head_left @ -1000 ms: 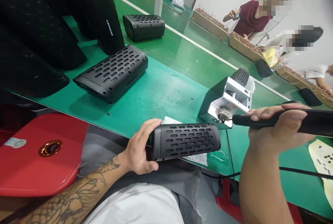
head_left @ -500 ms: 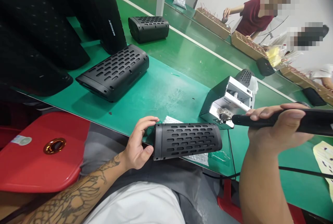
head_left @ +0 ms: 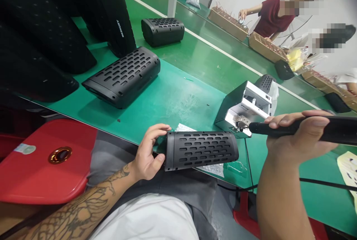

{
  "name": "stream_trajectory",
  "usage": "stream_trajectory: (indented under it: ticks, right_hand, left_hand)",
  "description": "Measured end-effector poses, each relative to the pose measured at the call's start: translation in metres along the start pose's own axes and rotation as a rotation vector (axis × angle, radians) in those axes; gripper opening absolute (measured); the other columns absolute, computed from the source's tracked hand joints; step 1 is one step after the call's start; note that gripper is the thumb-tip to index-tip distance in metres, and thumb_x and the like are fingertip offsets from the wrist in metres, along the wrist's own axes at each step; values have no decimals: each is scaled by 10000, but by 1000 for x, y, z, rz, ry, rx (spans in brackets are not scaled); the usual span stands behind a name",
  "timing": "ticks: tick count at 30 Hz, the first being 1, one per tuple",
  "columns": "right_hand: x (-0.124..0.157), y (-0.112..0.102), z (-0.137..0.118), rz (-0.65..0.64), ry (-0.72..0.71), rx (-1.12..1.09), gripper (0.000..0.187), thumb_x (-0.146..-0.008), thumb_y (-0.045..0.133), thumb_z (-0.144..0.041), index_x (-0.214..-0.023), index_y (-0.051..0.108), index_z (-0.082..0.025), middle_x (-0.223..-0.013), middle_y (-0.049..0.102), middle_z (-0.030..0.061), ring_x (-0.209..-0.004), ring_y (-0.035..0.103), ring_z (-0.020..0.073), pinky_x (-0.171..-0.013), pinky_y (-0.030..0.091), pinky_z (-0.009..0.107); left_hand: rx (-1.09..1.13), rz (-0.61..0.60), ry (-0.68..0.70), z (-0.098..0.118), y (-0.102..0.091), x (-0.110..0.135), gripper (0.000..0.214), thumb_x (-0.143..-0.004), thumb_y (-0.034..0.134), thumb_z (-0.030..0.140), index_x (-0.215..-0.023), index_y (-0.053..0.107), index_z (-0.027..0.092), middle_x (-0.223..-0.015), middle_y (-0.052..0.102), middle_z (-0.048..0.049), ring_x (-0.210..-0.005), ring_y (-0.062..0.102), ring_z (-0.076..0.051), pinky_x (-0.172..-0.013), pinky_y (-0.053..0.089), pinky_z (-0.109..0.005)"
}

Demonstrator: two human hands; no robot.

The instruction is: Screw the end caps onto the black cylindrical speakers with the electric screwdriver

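Note:
My left hand (head_left: 149, 154) grips the left end of a black perforated speaker shell (head_left: 200, 150) lying on its side at the near edge of the green bench (head_left: 178, 99), thumb below and fingers curled over the end. My right hand (head_left: 295, 136) is wrapped round a black electric screwdriver (head_left: 301, 128) held level, its tip pointing left at the metal screw feeder (head_left: 244, 110). The tip sits just above the shell's right end, apart from it.
A flat black perforated shell (head_left: 124, 76) and a smaller one (head_left: 163, 31) lie farther back, beside tall black housings (head_left: 41, 28) at the left. A red stool (head_left: 41, 158) is by my left arm. People work at cardboard trays (head_left: 225, 22) across the belt.
My left hand has loosened its full grasp on the shell's end, fingers now arched over it. The view drifted slightly; the screwdriver hand stays put.

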State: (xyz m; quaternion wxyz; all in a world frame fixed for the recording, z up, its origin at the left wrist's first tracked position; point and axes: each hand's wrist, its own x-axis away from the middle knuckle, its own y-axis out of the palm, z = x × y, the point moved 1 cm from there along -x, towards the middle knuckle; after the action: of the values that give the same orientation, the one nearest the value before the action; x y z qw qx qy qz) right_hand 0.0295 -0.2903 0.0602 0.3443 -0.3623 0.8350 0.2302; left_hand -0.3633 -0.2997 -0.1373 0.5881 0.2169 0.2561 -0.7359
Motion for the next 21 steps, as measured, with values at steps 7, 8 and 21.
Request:
stream_trajectory:
  ticks: [7,8,21]
  right_hand:
    - [0,1,0,-3,5,-14,604,-928,1026,-759,-1006,706,-253,-615,658,-89,-487,582,180,-495,615,354]
    - [0,1,1,-2,1,-18,598,-931,1023,-756,-1010,708,-253,-618,660,-89,-488,583,181,-496,614,355]
    - [0,-1,1,-4,4,-17,586,-928,1024,-754,-1014,724,-258,-631,673,-87,-499,602,187,-506,608,366]
  left_hand:
    - [18,15,-1,0,1,0,412,-1208,665,425,-1580,617,253,-1630,654,-228,-1462,784,-374,-1183,708,-575]
    - [24,20,-3,0,1,0,383,-1204,665,401,-1556,619,256,-1632,656,-224,-1464,787,-368,-1196,707,-574]
    - [-133,26,22,21,-2,-15,217,-1206,516,165,-1087,689,218,-1473,750,-163,-1335,817,-279,-1167,740,-471]
